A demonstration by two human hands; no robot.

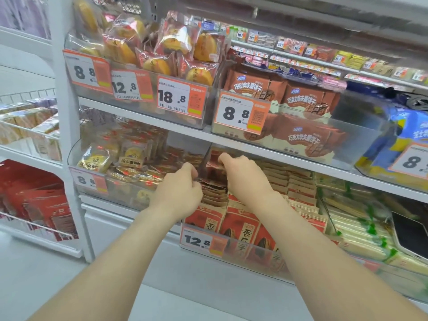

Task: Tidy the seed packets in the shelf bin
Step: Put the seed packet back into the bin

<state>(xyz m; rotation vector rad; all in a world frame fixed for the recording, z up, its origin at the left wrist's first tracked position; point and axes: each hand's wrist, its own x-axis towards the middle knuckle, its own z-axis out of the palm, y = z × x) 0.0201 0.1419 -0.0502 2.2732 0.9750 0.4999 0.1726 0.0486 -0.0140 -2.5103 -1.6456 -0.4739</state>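
Two hands show, the left hand [179, 188] and the right hand [245, 177]. Three seed packets [240, 225] face out at the front edge of the bin [254, 251] (the rows packed behind them are too tight to count), and four brown biscuit packs [305, 96] sit on the upper shelf [148, 118]. Seven large price tags [179, 97] hang in view: five along the upper shelf's front edge, two along the lower shelf [120, 214].

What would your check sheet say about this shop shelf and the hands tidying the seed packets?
Surface: white shelf holding clear bins.
Job's things: seed packets stand in rows in the bin tagged 12.8.
Clutter: nothing seen.
Hands: left hand curled at the packets' left edge, grip unclear; right hand holds back packets with its fingers.
Cables: dark tangle far right, unclear.
Surroundings: cake packs and biscuit bags above.
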